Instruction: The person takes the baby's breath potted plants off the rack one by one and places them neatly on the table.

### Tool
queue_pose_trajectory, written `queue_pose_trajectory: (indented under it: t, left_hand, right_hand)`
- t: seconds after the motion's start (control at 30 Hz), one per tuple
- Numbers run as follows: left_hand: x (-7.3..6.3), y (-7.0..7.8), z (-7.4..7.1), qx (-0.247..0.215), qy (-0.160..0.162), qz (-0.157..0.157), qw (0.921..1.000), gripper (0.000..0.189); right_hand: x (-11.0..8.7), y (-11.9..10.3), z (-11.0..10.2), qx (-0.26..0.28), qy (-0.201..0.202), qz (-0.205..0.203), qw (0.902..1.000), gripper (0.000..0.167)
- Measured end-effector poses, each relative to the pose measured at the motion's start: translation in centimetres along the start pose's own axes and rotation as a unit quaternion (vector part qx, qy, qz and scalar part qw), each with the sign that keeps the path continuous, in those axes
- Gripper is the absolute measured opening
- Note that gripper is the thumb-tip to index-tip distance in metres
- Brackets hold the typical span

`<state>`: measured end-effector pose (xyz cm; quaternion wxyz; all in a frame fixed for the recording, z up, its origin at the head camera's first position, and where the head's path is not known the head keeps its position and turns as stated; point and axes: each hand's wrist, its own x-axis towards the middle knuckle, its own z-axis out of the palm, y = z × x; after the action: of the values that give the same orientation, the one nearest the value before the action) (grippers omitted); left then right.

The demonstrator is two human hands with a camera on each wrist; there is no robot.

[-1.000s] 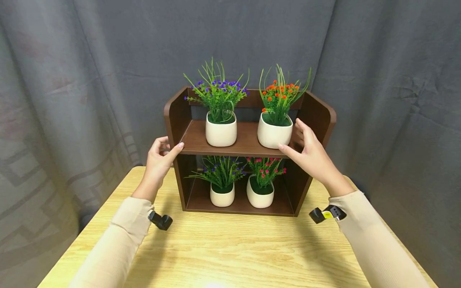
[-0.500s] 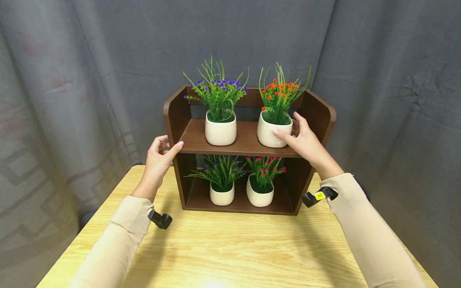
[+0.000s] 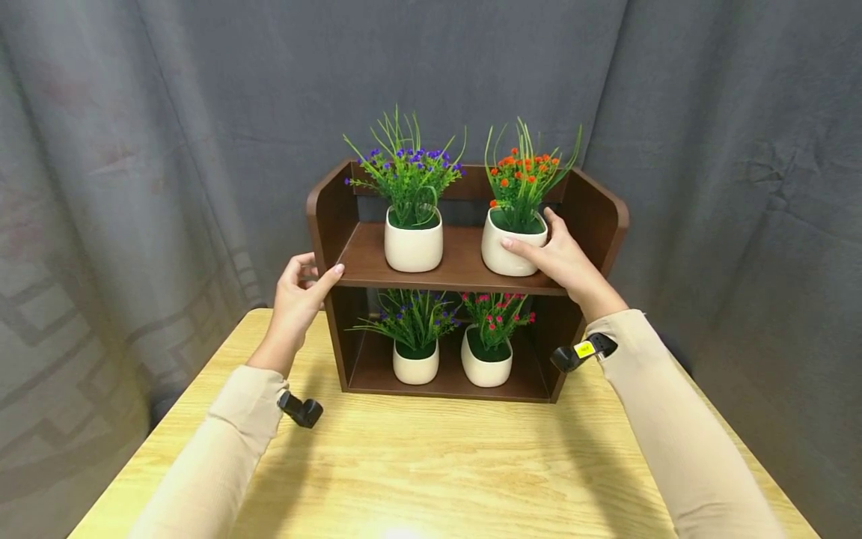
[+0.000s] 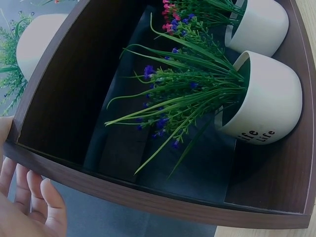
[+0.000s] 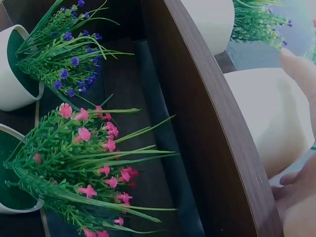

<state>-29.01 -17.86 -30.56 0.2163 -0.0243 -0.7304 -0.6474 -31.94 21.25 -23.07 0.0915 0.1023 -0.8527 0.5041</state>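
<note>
A dark brown two-tier shelf (image 3: 465, 287) stands on the table. My left hand (image 3: 296, 299) grips its left side panel, thumb at the upper board's front corner and fingers round the outside, as the left wrist view (image 4: 34, 202) also shows. On the upper board, the white pot (image 3: 513, 258) with orange flowers sits at the right. My right hand (image 3: 566, 258) holds this pot, its thumb across the front and its fingers at the right side, partly hidden behind. To its left on the same board stands a white pot (image 3: 414, 247) with purple flowers.
Below, on the lower board, are a white pot (image 3: 415, 367) with dark purple flowers and a white pot (image 3: 486, 367) with pink flowers. The light wood table (image 3: 431, 457) extends in front. Grey curtains (image 3: 471, 67) hang behind and at both sides.
My right hand has moved left and slightly up, its thumb coming from the pot's lower right edge onto its front. The left hand and the pots have stayed in place.
</note>
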Motion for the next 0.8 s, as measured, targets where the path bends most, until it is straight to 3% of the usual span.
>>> queue_pose_trajectory:
  t: [0.27, 0.8]
  left_hand:
    - [-0.25, 0.00, 0.07, -0.001, 0.000, 0.004, 1.0000, 0.053]
    - [-0.17, 0.11, 0.07, -0.002, 0.003, 0.003, 1.0000, 0.054]
  right_hand:
    - [0.29, -0.07, 0.59, 0.036, -0.012, 0.002, 0.9993, 0.122]
    - [0.18, -0.14, 0.86, 0.042, 0.005, -0.012, 0.9990, 0.114]
